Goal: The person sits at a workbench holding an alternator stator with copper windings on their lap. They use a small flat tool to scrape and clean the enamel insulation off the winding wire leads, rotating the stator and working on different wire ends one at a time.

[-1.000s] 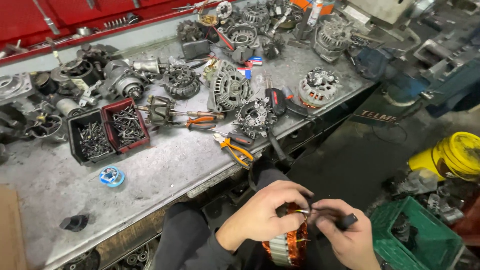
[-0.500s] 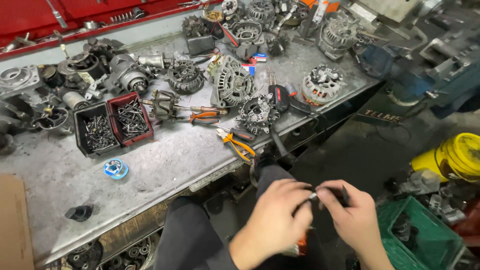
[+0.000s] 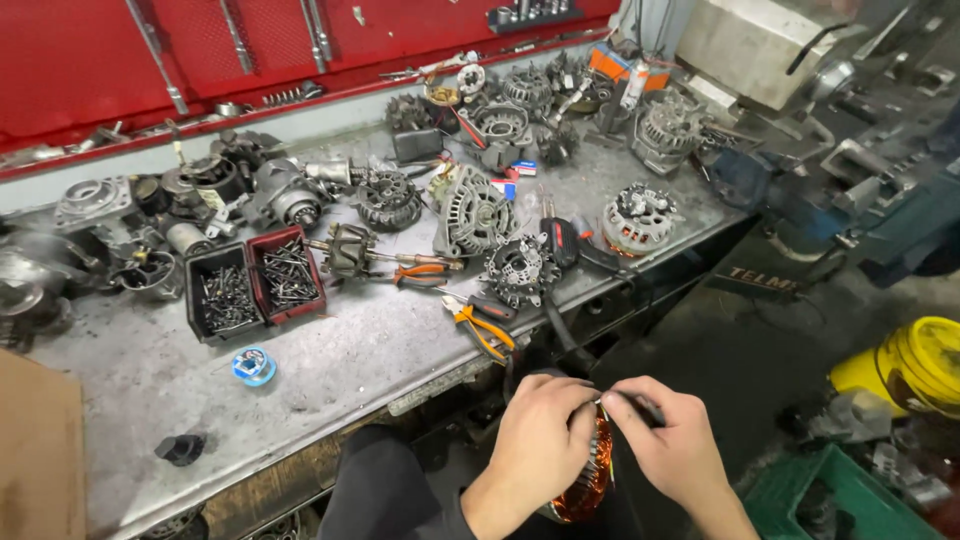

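Note:
Low in the head view, both hands meet over a round stator with orange copper windings [image 3: 588, 482] that rests against my lap. My left hand [image 3: 540, 445] wraps over its top edge and hides most of it. My right hand [image 3: 672, 440] pinches a thin wire end at the stator's upper rim, next to the left fingers. Just beyond my hands, orange-handled pliers [image 3: 478, 326] lie at the front edge of the grey metal workbench [image 3: 340, 370].
On the bench: several alternator housings [image 3: 472, 212], a rotor [image 3: 350, 250], black and red screw bins [image 3: 255, 285], a blue solder spool [image 3: 253, 365]. A red tool wall [image 3: 200, 50] runs behind. At right stand a yellow bucket [image 3: 915, 365] and a green crate [image 3: 840, 500].
My hands and the stator have shifted slightly right and lower in view as my head tilted up. The right fingers now pinch at the stator's rim.

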